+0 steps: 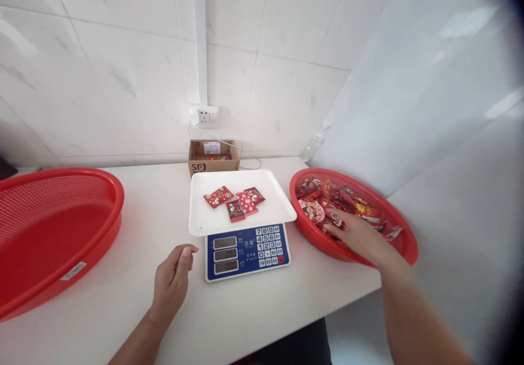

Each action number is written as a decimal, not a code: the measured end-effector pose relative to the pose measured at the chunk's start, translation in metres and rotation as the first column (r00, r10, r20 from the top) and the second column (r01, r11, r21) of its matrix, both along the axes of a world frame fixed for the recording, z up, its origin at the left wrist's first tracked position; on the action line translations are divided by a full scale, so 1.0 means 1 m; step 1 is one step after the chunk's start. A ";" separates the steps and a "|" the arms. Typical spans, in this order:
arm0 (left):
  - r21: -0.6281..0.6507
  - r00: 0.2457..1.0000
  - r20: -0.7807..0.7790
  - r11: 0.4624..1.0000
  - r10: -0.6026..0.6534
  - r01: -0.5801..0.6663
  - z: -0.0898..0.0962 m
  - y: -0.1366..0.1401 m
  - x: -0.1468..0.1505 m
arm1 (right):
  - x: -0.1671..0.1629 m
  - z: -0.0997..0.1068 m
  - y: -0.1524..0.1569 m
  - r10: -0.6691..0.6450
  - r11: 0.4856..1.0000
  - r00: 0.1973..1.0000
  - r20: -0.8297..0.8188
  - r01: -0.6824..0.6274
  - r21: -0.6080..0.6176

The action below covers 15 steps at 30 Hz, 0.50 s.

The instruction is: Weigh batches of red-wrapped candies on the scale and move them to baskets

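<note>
A white and blue digital scale (248, 253) stands on the table before me. Several small red printed packets (235, 204) lie on its white weighing tray (208, 223). My left hand (172, 277) is beside the scale's left front corner, fingers curled and thumb resting on the index finger, with nothing visible in it. To the right, my right hand (360, 237) reaches over the rim of a red plastic basket (305, 234). Its fingers are stretched out onto the red packets (311, 210) heaped inside, and its fingertips are partly hard to make out.
Another red basket (92, 234) with perforated sides stands at the left. Behind the scale is a cardboard box (213, 166) with a few small things in it. A clear plastic bottle (314, 145) leans near the corner. A wall socket (204, 117) sits above the box.
</note>
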<state>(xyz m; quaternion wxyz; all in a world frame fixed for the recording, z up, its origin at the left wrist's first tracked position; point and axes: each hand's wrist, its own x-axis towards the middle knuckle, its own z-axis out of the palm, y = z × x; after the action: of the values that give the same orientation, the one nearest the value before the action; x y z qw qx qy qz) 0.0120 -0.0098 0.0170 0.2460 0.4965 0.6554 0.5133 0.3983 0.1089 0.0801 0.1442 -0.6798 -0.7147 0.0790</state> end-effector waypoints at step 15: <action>-0.017 1.000 -0.012 1.000 0.011 -0.012 -0.002 0.002 0.001 | 0.045 -0.023 0.006 -0.171 0.954 0.981 0.092 0.188 -0.234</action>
<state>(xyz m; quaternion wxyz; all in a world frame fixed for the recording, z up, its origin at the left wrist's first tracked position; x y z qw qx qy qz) 0.0131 -0.0073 0.0154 0.2434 0.4937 0.6639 0.5062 0.4430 0.1150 0.0574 0.0418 -0.7569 -0.6395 0.1279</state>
